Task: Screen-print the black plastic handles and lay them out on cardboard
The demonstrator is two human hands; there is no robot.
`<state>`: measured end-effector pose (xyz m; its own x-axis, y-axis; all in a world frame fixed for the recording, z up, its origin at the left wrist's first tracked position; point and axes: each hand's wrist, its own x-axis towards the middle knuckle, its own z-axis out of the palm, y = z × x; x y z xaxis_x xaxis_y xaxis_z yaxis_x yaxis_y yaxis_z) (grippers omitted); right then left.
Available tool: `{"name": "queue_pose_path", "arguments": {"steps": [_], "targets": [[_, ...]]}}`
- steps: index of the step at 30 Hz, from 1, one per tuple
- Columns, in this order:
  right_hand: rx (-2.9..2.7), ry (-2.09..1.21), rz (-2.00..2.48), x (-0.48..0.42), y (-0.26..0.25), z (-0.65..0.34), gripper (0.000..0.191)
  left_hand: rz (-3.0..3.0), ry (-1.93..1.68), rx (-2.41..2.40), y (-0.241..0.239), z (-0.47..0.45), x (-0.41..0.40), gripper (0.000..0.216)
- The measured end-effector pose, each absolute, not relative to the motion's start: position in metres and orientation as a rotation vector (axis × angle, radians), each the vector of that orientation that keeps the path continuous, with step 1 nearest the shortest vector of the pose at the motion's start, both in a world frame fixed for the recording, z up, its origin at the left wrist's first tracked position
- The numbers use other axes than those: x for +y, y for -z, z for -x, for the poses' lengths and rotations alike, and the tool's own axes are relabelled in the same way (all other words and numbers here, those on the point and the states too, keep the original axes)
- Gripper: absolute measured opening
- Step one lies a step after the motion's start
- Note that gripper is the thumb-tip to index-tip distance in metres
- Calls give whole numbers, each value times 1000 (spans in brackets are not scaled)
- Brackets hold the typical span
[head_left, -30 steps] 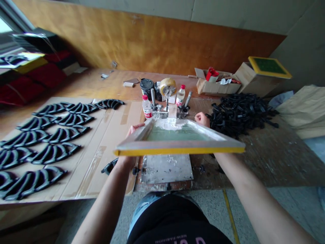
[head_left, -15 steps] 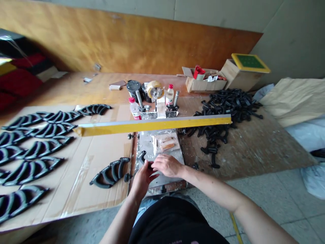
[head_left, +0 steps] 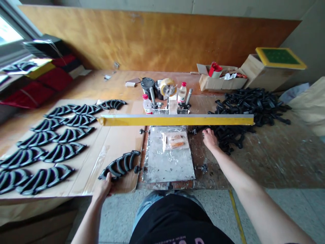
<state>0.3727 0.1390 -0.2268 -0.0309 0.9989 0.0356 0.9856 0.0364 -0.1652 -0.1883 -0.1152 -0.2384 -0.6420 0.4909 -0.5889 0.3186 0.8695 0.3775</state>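
Two hands at work: left hand (head_left: 104, 184) grips the near end of a black curved part (head_left: 120, 165) lying on the cardboard sheet (head_left: 111, 135) at lower centre-left; right hand (head_left: 209, 138) reaches the loose black pile (head_left: 250, 110) right of centre, fingers spread, whether it grips anything I cannot tell. Yellow screen frame (head_left: 177, 119) is raised above the bare metal plate (head_left: 169, 154). Judged progress: roughly twelve printed parts lie in rows at left, a large uncounted pile remains. Two small bottles (head_left: 181, 92), one tape roll (head_left: 167, 86) behind.
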Motion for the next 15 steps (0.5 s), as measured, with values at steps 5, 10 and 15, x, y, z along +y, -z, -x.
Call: {"name": "queue_pose_path", "arguments": {"steps": [5, 10, 15], "targets": [[-1727, -348, 1665, 126, 197, -353, 18, -679, -270, 2254, 211, 193, -83, 49], [-2101, -690, 1104, 107, 186, -275, 17, -927, -1057, 1915, 129, 113, -6, 50], [-2377, -387, 1029, 98, 196, -234, 22, -1096, -1514, 1528, 53, 35, 56, 44]]}}
